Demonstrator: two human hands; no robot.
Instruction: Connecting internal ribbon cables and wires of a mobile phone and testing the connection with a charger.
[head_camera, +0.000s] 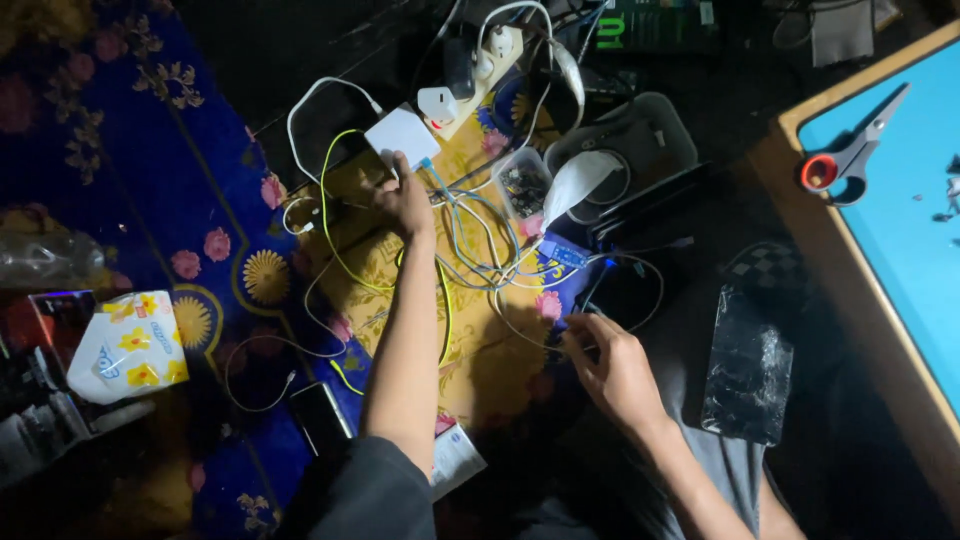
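Note:
My left hand (405, 198) reaches far forward over a dark phone-like device (340, 160) on the patterned cloth, its fingers resting just below a white square charger box (402, 135). My right hand (610, 365) is closer to me, fingers pinched on thin cables (520, 330) near a small dark device (625, 290) with a blue light. A tangle of white, grey and yellow-green cables (470, 245) runs between the two hands.
A power strip (480, 65) with plugs lies at the top. Nearby are a small clear tub of parts (522, 185), a grey tray (640, 135), a tissue pack (130, 345), a plastic-wrapped phone (748, 365), and scissors (850, 155) on a blue-topped table (900, 250).

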